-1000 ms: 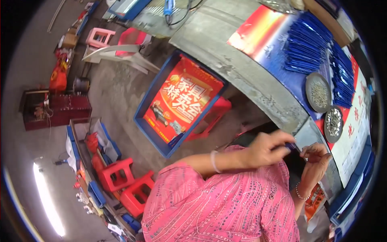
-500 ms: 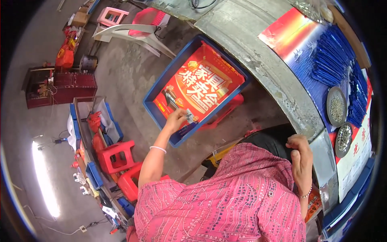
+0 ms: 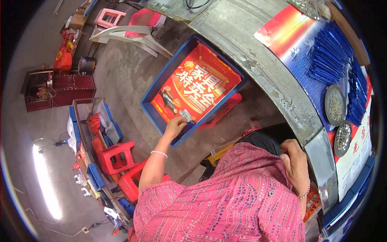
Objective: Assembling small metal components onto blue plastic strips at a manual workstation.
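Note:
A blue plastic bin (image 3: 161, 82) stands ahead of me, lined with a red printed sheet (image 3: 209, 60). Over its near corner my left hand (image 3: 175, 126) reaches in, fingertips pinched together; whatever they hold, if anything, is too small to make out. Small dark blue pieces (image 3: 188, 127) lie in that corner, just beside the fingers. My right hand (image 3: 297, 164) is above my lap by the table edge, with curled fingers and the thumb toward me. Its palm is hidden, and I cannot see anything in it.
To my right curves a worn grey table (image 3: 258, 60). On it lie stacked blue strips (image 3: 328, 50) and two dark bowls (image 3: 335, 105) (image 3: 343, 139) of small shiny metal parts. A red stool (image 3: 229, 109) shows under the bin. Red stools (image 3: 117, 157) and a white chair (image 3: 133, 30) stand leftward.
The bin and table appear shifted slightly left in view. My left hand stays at the bin's near corner, a little lower. My right hand has moved slightly left and down, its fingers still curled.

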`<control>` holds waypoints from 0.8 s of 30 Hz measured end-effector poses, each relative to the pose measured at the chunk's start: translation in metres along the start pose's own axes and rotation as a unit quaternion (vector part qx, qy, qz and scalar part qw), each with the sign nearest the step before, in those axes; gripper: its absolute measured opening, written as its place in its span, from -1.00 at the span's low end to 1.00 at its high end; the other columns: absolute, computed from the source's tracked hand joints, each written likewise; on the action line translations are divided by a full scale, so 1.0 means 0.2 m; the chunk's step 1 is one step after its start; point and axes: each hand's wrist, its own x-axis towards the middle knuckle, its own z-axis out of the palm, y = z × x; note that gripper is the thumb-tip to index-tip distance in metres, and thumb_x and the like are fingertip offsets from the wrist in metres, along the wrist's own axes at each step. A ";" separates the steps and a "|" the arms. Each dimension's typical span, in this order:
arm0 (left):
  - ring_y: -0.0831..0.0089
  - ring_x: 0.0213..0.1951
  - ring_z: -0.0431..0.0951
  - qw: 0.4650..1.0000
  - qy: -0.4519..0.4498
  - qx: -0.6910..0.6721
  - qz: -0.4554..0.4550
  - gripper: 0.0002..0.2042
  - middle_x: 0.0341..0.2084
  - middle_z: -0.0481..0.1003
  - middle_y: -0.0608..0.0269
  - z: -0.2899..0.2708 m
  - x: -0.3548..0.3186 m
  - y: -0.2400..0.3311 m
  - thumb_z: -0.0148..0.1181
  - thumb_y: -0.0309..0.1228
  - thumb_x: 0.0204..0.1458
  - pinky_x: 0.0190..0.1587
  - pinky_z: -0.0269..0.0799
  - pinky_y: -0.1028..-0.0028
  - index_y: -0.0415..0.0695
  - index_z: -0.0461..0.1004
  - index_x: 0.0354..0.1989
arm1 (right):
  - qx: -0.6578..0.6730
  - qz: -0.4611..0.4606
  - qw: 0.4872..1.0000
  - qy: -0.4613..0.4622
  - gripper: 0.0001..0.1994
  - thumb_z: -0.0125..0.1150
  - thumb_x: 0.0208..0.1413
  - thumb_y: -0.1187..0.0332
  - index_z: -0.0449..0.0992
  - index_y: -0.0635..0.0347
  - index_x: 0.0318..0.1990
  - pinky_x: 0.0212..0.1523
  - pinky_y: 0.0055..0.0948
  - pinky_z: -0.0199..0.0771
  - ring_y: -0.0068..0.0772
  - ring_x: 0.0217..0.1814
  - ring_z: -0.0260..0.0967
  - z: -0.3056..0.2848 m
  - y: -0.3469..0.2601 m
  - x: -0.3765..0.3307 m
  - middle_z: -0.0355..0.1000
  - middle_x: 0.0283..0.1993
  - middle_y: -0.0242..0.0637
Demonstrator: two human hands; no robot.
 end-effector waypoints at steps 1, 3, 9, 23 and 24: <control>0.47 -0.41 0.52 1.000 0.003 0.014 0.000 -0.90 -0.51 0.51 0.22 0.00 -0.01 0.01 0.23 -0.52 -0.09 -0.31 0.41 0.48 -0.20 0.50 -0.37 | -0.007 -0.008 1.000 -0.001 -0.58 -0.11 0.22 0.04 0.30 0.34 -0.27 -0.26 -0.27 0.30 0.04 -0.31 0.27 0.00 0.01 0.00 0.27 -0.30 -0.04; 0.44 -0.40 0.54 1.000 0.003 0.030 0.005 -0.88 -0.50 0.52 0.20 -0.01 -0.01 0.03 0.23 -0.51 -0.09 -0.30 0.41 0.46 -0.20 0.50 -0.36 | -0.010 -0.010 1.000 -0.004 -0.61 -0.07 0.21 0.08 0.31 0.33 -0.25 -0.25 -0.26 0.31 0.05 -0.30 0.27 0.00 0.02 0.00 0.28 -0.29 -0.03; 0.10 -0.35 0.53 0.981 -0.029 0.192 0.027 -0.86 -0.46 0.52 0.03 -0.04 0.03 0.03 0.14 -0.36 -0.05 -0.29 0.41 0.25 -0.18 0.46 -0.43 | -0.047 0.019 0.999 -0.001 -0.73 0.17 -0.02 0.32 0.37 0.31 -0.22 -0.16 -0.16 0.31 0.06 -0.19 0.30 -0.05 0.06 -0.05 0.32 -0.23 -0.02; 0.19 -0.29 0.52 0.863 -0.042 0.019 0.504 -0.85 -0.37 0.48 0.04 0.33 0.14 1.97 0.11 -0.65 -0.04 -0.24 0.40 0.44 -0.26 0.48 -0.26 | 0.058 0.005 0.998 0.007 -0.72 0.10 0.12 0.19 0.36 0.26 -0.24 -0.21 -0.21 0.36 -0.03 -0.22 0.34 -0.22 0.08 -0.22 0.33 -0.28 -0.12; 0.16 -0.29 0.51 0.841 -0.058 0.013 0.538 -0.85 -0.36 0.48 0.03 0.41 0.17 2.08 0.12 -0.64 -0.04 -0.25 0.40 0.43 -0.25 0.48 -0.27 | 0.042 0.008 0.999 0.032 -0.74 0.10 0.12 0.20 0.36 0.25 -0.26 -0.24 -0.22 0.35 -0.06 -0.24 0.34 -0.23 0.08 -0.25 0.32 -0.30 -0.13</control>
